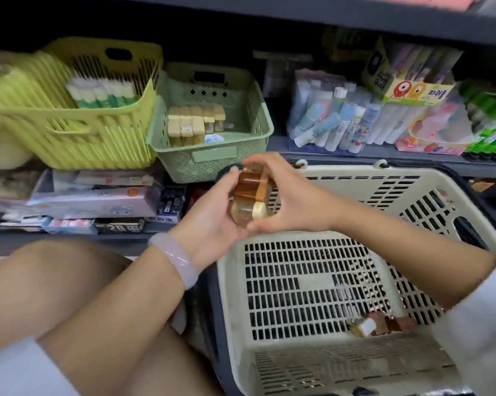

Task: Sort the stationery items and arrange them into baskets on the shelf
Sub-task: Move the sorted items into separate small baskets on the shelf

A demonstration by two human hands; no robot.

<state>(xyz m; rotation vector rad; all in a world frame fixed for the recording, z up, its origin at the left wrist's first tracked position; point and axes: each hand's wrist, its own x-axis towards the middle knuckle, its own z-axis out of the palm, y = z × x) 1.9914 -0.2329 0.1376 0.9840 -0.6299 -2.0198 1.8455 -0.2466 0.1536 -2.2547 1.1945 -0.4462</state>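
cream slotted plastic crate [312, 281], nearest: a few small brown and white boxes [381, 324] in its corner. above its rim, left hand [212, 221] and right hand [287, 195] both curl round a stack of clear amber boxes [251, 195]. beyond, on the shelf: green lattice basket [235, 164] holding tan boxes; ribbed yellow basket [69, 138] with white-green sticks.
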